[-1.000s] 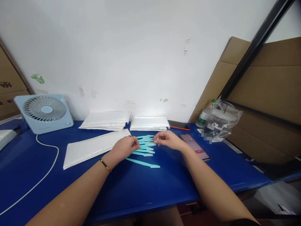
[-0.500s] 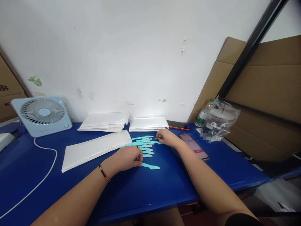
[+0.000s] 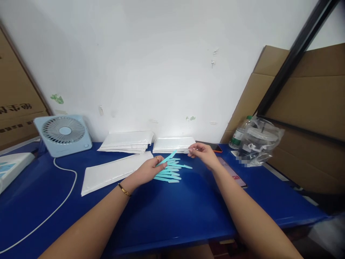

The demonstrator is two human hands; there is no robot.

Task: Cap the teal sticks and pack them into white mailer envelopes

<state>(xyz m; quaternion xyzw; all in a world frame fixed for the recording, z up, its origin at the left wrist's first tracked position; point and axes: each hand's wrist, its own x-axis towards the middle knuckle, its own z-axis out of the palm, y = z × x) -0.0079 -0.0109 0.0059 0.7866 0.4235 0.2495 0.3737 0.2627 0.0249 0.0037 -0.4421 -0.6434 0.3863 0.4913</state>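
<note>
My left hand [image 3: 153, 168] pinches one turquoise eyebrow razor [image 3: 170, 157], its blade end tilted up and to the right. Beneath and beside that hand, several more turquoise razors [image 3: 172, 175] lie fanned in a loose pile on the blue table [image 3: 172, 216]. To the right, my right hand [image 3: 201, 153] is raised with thumb and forefinger closed on a small translucent piece [image 3: 186, 151], which looks like a blade cap. The two hands are apart. A long white padded envelope [image 3: 113, 172] lies left of the pile.
Two stacks of white envelopes, the left stack [image 3: 125, 140] and the right stack [image 3: 174, 144], lie along the wall. A blue fan [image 3: 64, 133] with a white cable stands left. On the right are a phone [image 3: 233, 172], an orange-edged phone [image 3: 215, 147], a bottle [image 3: 238, 135] and a bagged cup [image 3: 260, 140].
My left hand has moved up from the front of the pile, lifting a razor off the table. My right hand has risen slightly from the tabletop with the small translucent piece.
</note>
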